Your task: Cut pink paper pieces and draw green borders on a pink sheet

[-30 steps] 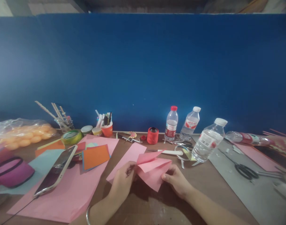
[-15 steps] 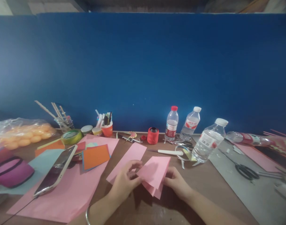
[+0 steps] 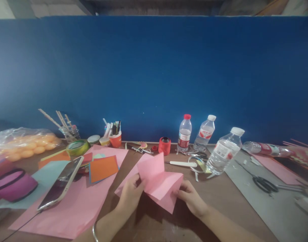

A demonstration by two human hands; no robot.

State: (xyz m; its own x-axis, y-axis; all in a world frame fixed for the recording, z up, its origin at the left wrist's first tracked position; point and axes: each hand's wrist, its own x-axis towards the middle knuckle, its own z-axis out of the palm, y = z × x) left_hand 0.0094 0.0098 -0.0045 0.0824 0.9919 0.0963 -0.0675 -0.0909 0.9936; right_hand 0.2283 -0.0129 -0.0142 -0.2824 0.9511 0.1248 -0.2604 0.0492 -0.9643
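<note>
Left hand (image 3: 130,195) and right hand (image 3: 191,199), over the tabletop (image 3: 217,188), each pinch one side of the folded pink paper (image 3: 164,184), lower centre of the frame. It should handle light, crisp yet bendable, hardly slippery, easily creased or torn; best held by its outer edges, clear of folds.

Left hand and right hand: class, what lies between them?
The head view shows creased pink paper between the left hand and the right hand, each holding one side.
</note>
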